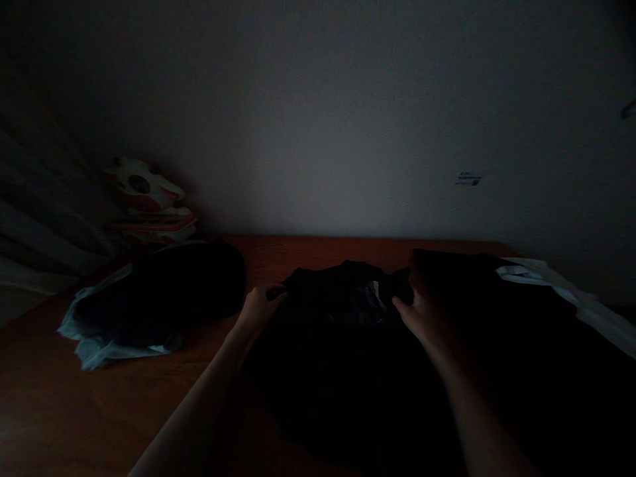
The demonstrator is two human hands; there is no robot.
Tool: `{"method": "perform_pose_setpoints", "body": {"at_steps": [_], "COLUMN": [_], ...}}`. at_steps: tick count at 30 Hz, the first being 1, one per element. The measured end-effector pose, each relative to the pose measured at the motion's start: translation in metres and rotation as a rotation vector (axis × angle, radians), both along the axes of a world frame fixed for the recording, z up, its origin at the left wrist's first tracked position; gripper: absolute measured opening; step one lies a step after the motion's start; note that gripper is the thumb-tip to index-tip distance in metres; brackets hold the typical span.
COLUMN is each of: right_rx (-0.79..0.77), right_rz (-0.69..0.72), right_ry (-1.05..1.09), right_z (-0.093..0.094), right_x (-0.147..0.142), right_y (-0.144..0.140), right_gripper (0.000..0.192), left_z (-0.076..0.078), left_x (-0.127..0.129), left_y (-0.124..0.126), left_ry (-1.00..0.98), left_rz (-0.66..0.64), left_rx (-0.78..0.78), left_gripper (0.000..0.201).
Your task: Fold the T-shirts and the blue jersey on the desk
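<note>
A black garment (348, 371) lies spread on the wooden tabletop (308, 248) in front of me, its far edge bunched and a pale label-like strip showing near the right. My left hand (259, 306) pinches the garment's far left corner. At its far right corner my right hand (416, 308) grips the cloth between thumb and fingers. The light is dim, so the folds and the exact kind of garment are hard to make out.
On the left lies a pile of dark and pale-blue cloth (163, 298). Behind it a white and red cow-like figure (146, 189) stands near a curtain (34, 225). More black cloth (521, 344) with a white piece (556, 281) covers the right side. A grey wall (328, 132) rises behind.
</note>
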State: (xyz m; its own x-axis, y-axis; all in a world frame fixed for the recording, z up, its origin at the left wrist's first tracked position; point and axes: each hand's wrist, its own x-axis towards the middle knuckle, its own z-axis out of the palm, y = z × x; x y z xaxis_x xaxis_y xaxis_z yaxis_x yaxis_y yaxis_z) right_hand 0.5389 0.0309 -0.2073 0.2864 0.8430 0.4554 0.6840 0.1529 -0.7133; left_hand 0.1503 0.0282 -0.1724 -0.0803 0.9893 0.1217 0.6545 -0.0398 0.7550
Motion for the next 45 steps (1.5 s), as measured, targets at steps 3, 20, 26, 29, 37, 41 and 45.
{"method": "perform_pose_setpoints", "body": {"at_steps": [3,20,26,29,37,41,45], "right_rx": [-0.027,-0.111,-0.104,-0.157,-0.24,-0.309,-0.075], "right_rz": [-0.115,0.004,0.492,0.503,0.396,0.508,0.282], "right_ry": [0.2,-0.343,-0.247,-0.029,0.142,0.073,0.051], "right_z": [-0.006,0.024,0.034,0.029,-0.003,0.002,0.01], "right_x": [0.003,-0.02,-0.032,-0.037,-0.028,-0.031,-0.032], "right_y": [0.002,-0.022,-0.029,-0.026,-0.008,-0.009,-0.011], "right_gripper": [0.041,0.054,0.06,0.05,0.087,0.048,0.018], "left_z": [0.009,0.01,0.009,0.012,0.023,0.019,0.014], "left_x": [0.004,0.009,0.013,0.017,0.016,0.017,0.02], "left_y": [-0.004,-0.008,-0.012,-0.017,-0.027,-0.026,-0.02], "left_ry": [-0.031,0.243,-0.088,-0.406,-0.559,-0.513,-0.381], "left_rz": [0.102,0.133,-0.089,-0.139,-0.364,-0.396,-0.075], "left_rx": [0.289,-0.184,0.126,0.126,-0.121,-0.098,0.235], "left_gripper": [0.023,0.048,0.032,0.024,0.03,0.031,0.021]}}
